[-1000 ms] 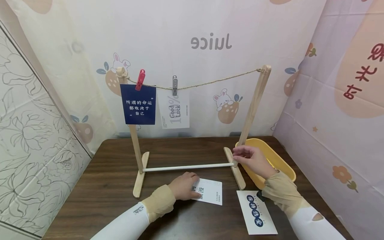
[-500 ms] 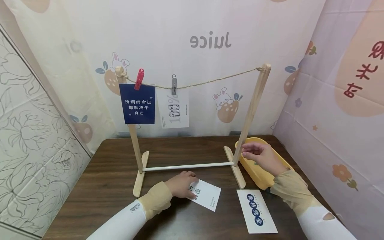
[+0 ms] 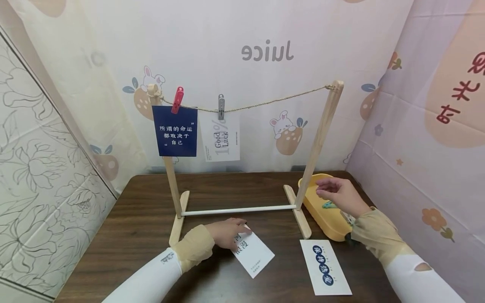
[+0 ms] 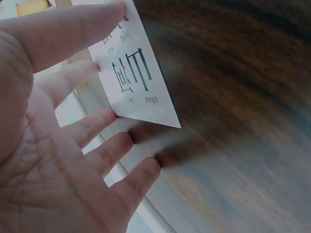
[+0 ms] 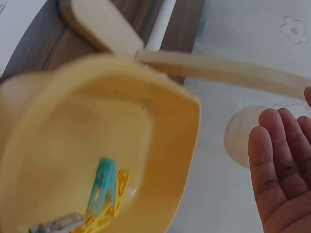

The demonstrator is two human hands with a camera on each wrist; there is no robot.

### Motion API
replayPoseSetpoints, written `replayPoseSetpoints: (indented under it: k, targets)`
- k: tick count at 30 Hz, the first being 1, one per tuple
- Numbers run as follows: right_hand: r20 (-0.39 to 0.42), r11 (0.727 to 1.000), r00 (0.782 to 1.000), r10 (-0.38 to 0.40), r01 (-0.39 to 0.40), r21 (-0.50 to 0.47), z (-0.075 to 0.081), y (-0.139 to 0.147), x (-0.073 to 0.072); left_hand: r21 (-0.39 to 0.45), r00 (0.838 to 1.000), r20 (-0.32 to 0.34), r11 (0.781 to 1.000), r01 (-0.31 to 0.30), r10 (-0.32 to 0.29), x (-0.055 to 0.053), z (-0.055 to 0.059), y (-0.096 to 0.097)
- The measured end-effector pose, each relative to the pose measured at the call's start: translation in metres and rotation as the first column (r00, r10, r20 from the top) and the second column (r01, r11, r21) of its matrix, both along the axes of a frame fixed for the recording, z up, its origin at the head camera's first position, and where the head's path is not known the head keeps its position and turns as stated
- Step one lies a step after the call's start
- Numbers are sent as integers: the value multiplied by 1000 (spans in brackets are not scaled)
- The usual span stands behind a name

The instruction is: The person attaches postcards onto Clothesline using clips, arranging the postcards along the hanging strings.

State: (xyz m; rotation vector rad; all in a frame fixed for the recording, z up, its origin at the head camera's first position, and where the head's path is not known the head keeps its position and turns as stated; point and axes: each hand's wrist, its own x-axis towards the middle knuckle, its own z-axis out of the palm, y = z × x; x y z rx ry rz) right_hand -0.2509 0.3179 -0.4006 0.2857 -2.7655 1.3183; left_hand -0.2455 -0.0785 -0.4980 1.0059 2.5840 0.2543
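Note:
My left hand (image 3: 229,232) is low over the dark table, its thumb and index finger at opposite edges of a white card (image 4: 133,82) with dark characters, pinching it near one end. The other fingers spread out beside it in the left wrist view. My right hand (image 3: 344,195) holds nothing and hovers over the yellow basket (image 3: 326,223), fingers together and loosely bent. Inside the basket are a teal clothespin (image 5: 103,182), yellow clothespins (image 5: 121,189) and a grey clothespin (image 5: 60,223). Another white card (image 3: 325,269) with blue dots lies at the front right.
Behind the hands stands a wooden frame (image 3: 318,147) with a rope (image 3: 273,101) across its top. A red clothespin (image 3: 177,100) holds a navy card (image 3: 175,132) there; a grey clothespin (image 3: 221,107) holds a white card (image 3: 227,147). A white bar (image 3: 238,209) joins the posts below.
The card at my left hand has turned clockwise on the table, its free end swinging toward the front. My right hand has shifted right, from beside the frame's post to over the basket.

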Motion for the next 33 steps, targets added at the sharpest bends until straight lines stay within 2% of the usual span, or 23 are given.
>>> replayPoseSetpoints:
  k: [7,12,16,20,27,33]
  targets:
    - [10,992,1000,-23,22,122,-1,11,-11,-43,997,34,997,67,-65,3,12,-7]
    - [5,983,1000,-11,10,183,-3,18,-20,-43,997,60,997,60,-57,3,14,-9]
    - [19,963,1000,10,-15,268,-7,26,-28,-25,999,-7,999,-41,41,5,10,-8]
    - [39,925,999,34,-46,378,-11,33,-37,-42,980,-117,985,-168,162,14,12,-7]
    - [78,849,995,57,-89,521,-23,48,-51,-57,943,-232,965,-257,237,36,21,-5]
    - [157,778,988,14,-109,619,-32,48,-57,-77,911,-307,947,-312,276,44,12,-1]
